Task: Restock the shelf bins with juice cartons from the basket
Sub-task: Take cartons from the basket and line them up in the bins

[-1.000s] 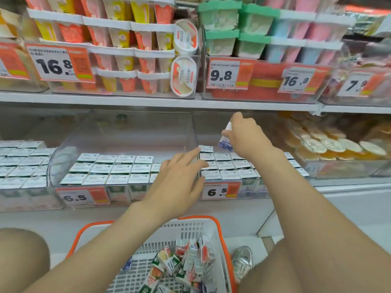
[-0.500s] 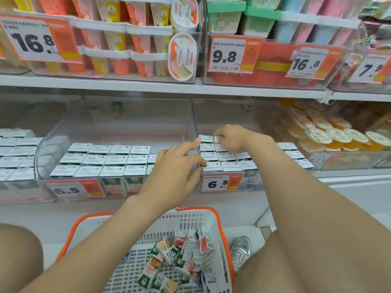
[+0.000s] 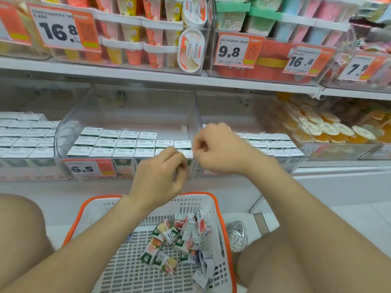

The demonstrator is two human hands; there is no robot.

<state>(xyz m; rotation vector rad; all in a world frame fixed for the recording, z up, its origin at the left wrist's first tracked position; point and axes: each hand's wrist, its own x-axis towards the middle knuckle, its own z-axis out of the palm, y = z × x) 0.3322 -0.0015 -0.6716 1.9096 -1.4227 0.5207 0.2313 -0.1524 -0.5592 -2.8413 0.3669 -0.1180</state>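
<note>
Reaching down for the next carton risks a forearm catching the basket [image 3: 127, 269] and spilling its loose heap. A carton set crookedly into the clear bin [image 3: 131, 111] could also push the tidy rows [image 3: 118, 142] askew. The left grip [image 3: 160, 176] and right grip [image 3: 220, 149] are both clenched, and neither shows a carton. The juice cartons [image 3: 182, 240] lie jumbled in the basket, well below both grips and touching neither.
</note>
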